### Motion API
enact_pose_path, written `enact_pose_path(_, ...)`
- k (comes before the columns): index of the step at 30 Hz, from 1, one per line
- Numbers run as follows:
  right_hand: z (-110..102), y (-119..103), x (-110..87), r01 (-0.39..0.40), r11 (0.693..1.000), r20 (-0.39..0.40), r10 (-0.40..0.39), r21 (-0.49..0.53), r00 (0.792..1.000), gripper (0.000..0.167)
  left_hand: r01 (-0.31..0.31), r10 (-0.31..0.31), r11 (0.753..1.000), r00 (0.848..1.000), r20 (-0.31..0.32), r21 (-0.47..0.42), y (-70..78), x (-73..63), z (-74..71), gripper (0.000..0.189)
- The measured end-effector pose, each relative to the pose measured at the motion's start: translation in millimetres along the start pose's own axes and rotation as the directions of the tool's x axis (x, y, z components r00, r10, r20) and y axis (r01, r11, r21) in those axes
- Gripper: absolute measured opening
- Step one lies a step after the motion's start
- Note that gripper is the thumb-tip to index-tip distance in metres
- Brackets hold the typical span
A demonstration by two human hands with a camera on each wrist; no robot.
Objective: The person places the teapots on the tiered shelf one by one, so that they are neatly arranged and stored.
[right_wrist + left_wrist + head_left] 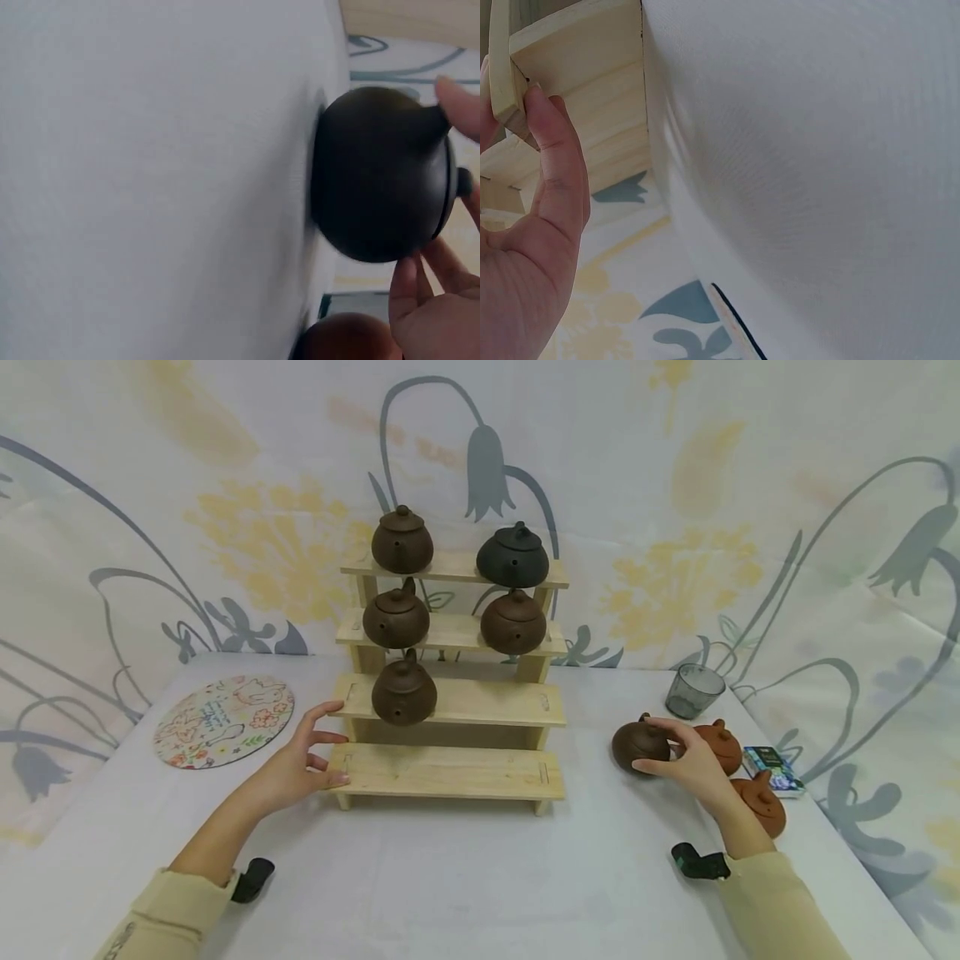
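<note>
Nearest, on the cuff of the left sleeve [161, 910], there are some dark letters, which I cannot read. The right hand [690, 760] holds a dark brown teapot [637, 750] low at the white table [450, 885], with the thumb on one side and the fingers on the other; the teapot lies between their tips. The left hand [296, 770] pinches the left end of the lowest board of a wooden rack [450, 770]. Behind the right hand are two reddish teapots [767, 810] and a small box [782, 774], whose print is too small for reading. On the left lies a round mat [225, 722] with flowers and blue writing, also not legible. The rack carries five lidded teapots [402, 543], so their inside is hidden. Farther right stands a grey transparent glass [693, 693], before the flowered cloth [585, 460].
</note>
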State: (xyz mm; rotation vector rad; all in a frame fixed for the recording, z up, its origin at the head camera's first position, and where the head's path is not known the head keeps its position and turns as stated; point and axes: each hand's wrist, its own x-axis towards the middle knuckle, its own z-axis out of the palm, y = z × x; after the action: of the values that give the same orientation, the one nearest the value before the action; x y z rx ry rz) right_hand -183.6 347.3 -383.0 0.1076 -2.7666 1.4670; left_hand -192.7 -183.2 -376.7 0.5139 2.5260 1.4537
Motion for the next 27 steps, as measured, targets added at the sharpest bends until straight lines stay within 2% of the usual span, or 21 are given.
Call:
enact_pose_path(4, 5, -2, 1.4, 0.011, 1.000, 0.026, -0.011, -0.002, 1.000, 0.072, 0.010, -0.010, 1.000, 1.000, 0.000, 0.002, 0.6, -0.2, -0.1, 0.097)
enact_pose_path(9, 9, -4, 4.3, -0.024, 0.999, 0.088, 0.021, 0.033, 0.996, 0.071, 0.004, -0.004, 1.000, 1.000, -0.002, 0.007, 0.0, -0.2, -0.5, 0.097)
enact_pose_path(15, 9, -5, 5.4, -0.061, 0.998, 0.048, 0.062, -0.009, 0.997, 0.071, -0.004, 0.004, 1.000, 1.000, 0.002, -0.004, 0.4, 0.8, 0.6, 0.095)
enact_pose_path(18, 9, -7, 5.5, -0.067, 0.998, 0.053, 0.067, -0.008, 0.996, 0.071, -0.006, 0.006, 1.000, 1.000, 0.003, -0.006, 0.0, 1.6, 1.2, 0.096)
enact_pose_path(27, 16, -36, 1.0, 0.008, 0.999, 0.086, -0.011, 0.038, 0.996, 0.065, 0.001, -0.001, 1.000, 1.000, 0.001, -0.004, -1.7, 0.8, 0.6, 0.096)
